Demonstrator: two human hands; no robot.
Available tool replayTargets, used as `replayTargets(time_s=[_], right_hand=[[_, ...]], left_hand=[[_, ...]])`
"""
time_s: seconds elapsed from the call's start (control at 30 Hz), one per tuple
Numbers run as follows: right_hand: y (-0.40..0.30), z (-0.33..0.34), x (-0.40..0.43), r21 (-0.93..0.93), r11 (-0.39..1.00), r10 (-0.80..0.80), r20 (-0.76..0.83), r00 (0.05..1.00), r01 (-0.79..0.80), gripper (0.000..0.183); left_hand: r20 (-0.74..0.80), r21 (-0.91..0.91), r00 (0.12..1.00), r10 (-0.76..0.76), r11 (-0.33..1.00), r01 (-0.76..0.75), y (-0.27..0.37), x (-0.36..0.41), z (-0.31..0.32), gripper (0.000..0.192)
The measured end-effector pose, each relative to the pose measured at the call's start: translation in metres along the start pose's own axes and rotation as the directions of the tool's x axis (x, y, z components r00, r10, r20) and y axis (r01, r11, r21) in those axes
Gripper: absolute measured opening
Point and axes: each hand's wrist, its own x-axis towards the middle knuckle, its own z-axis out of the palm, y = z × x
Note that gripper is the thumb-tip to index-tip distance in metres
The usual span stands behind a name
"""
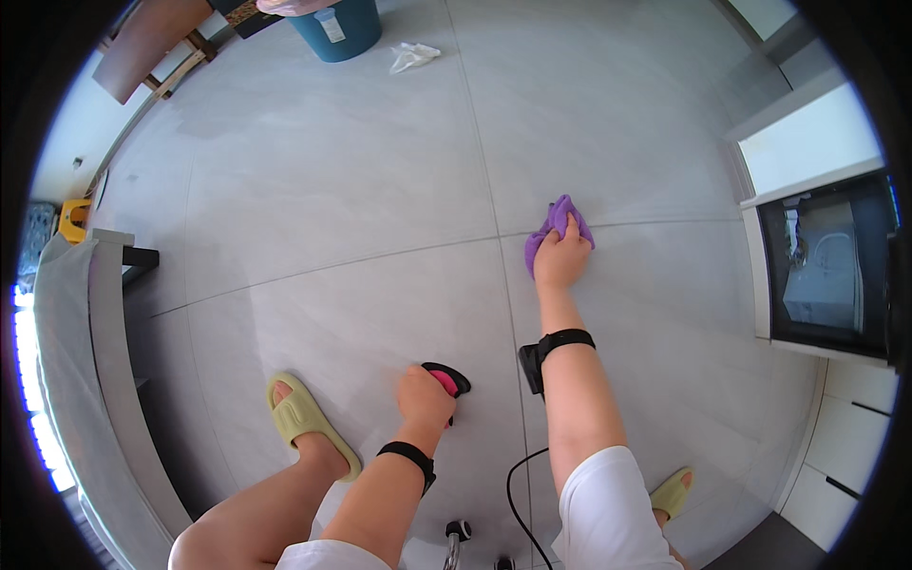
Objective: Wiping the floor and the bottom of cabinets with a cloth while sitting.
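My right hand [561, 261] grips a bunched purple cloth [536, 249], apparently a microfibre rag, against the grey tiled floor [370, 185]. The cloth lies at a crossing of tile joints, with a finger stretched over its top. Lower and to the left, my left hand [425, 396] is closed around a black and pink tool [447, 379], possibly a handled brush. My fingers hide most of that tool, and its underside cannot be seen. Both wrists wear black straps; a dark box hangs on the right one.
A teal bin [338, 32] and a crumpled white tissue [413, 57] are at the far side. A glass-fronted cabinet [819, 263] stands right, a covered piece of furniture [107, 342] left. A black cable [510, 491] and a caster [458, 530] lie near my feet in green slippers [303, 410].
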Motion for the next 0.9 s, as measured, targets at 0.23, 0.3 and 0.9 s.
replayTargets(time_s=[0.23,0.3,0.9], right_hand=[[0.020,-0.026,0.019,0.191,0.962,-0.177,-0.113,0.978,0.196,0.044],[0.046,-0.036,0.020,-0.002,0.962,-0.274,0.017,0.962,0.274,0.044],[0.054,-0.113,0.020,0.273,0.922,-0.184,-0.318,0.930,0.276,0.043]], left_hand=[[0.120,-0.107,0.989,-0.091,0.989,0.104,-0.006,0.006,-0.002,0.049],[0.145,-0.074,0.980,-0.135,0.986,0.147,0.000,0.004,-0.001,0.051],[0.090,-0.077,0.990,-0.111,0.990,0.118,-0.005,0.004,0.000,0.052]])
